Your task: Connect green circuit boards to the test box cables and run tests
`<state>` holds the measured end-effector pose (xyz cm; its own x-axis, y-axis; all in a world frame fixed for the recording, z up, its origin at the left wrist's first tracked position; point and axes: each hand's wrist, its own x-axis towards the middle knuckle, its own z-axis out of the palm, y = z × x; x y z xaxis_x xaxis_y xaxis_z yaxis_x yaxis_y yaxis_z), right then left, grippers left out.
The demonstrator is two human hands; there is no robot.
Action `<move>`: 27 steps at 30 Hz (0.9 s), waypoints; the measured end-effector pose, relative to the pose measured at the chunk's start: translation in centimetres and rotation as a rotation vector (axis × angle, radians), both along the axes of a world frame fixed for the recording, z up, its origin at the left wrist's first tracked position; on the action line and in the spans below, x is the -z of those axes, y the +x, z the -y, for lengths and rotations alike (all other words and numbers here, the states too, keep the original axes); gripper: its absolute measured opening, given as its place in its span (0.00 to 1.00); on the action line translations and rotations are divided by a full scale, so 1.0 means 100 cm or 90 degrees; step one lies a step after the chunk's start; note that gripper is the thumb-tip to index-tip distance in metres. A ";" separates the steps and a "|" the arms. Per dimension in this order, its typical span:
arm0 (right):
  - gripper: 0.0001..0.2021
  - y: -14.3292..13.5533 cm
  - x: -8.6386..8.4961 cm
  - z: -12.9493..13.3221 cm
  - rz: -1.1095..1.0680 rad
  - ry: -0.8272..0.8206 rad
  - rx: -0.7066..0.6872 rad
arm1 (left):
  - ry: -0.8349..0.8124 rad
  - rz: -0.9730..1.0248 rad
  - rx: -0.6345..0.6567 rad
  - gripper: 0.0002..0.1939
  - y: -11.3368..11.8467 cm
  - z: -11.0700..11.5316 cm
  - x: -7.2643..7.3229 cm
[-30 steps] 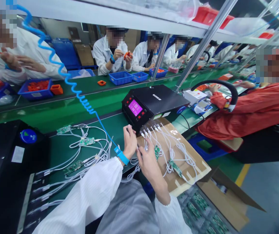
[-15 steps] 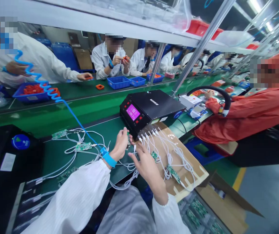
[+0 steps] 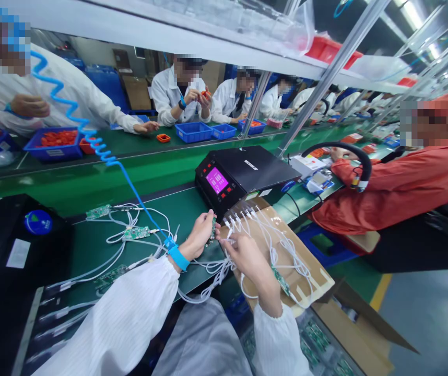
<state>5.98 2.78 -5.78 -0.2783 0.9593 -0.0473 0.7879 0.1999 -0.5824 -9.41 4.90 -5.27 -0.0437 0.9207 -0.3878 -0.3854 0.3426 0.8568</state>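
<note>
My left hand [image 3: 200, 235], with a blue wrist strap, closes around a green circuit board [image 3: 212, 233] held on edge in front of the black tester box [image 3: 247, 172]. Just to the right, my right hand [image 3: 246, 254] pinches with thumb and forefinger at a white cable [image 3: 230, 239]; its end is mostly hidden by the fingers. More white cables [image 3: 216, 274] run from the tester's front sockets and loop below my hands. Another circuit board [image 3: 281, 280] lies on the cardboard [image 3: 310, 261], joined to a cable.
At left, wired circuit boards [image 3: 137, 233] lie on the green bench beside another black box [image 3: 16, 250]. A coiled blue cord [image 3: 126, 177] crosses to my left wrist. Co-workers sit across the belt behind blue bins [image 3: 193, 132]; a person in orange [image 3: 400, 183] sits at right.
My right hand has moved up and turned, its fingers drawing together near the board. The left hand keeps the circuit board. The view has shifted slightly.
</note>
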 end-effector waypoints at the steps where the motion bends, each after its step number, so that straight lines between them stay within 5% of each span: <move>1: 0.16 0.001 -0.003 -0.001 0.003 -0.016 0.009 | -0.001 0.009 0.015 0.14 -0.001 0.000 0.000; 6: 0.13 0.002 -0.014 -0.008 -0.035 -0.081 0.016 | -0.022 0.031 0.093 0.15 -0.002 0.003 -0.001; 10: 0.14 0.002 -0.009 -0.012 -0.077 -0.043 0.019 | -0.007 0.019 0.058 0.16 -0.001 0.003 -0.002; 15: 0.30 0.012 0.002 -0.011 -0.134 -0.007 0.046 | 0.004 0.007 -0.010 0.14 -0.005 0.002 -0.003; 21: 0.36 0.028 -0.010 -0.010 -0.182 -0.030 0.112 | -0.011 0.010 -0.034 0.13 -0.003 0.003 -0.009; 27: 0.15 0.053 -0.011 0.004 -0.026 0.036 0.090 | 0.023 -0.049 -0.048 0.05 0.005 0.005 -0.011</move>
<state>11.27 2.35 -4.67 -0.1409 0.9899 0.0170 0.7865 0.1223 -0.6054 -8.89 4.44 -4.17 -0.1410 0.9274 -0.3466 -0.3418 0.2829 0.8962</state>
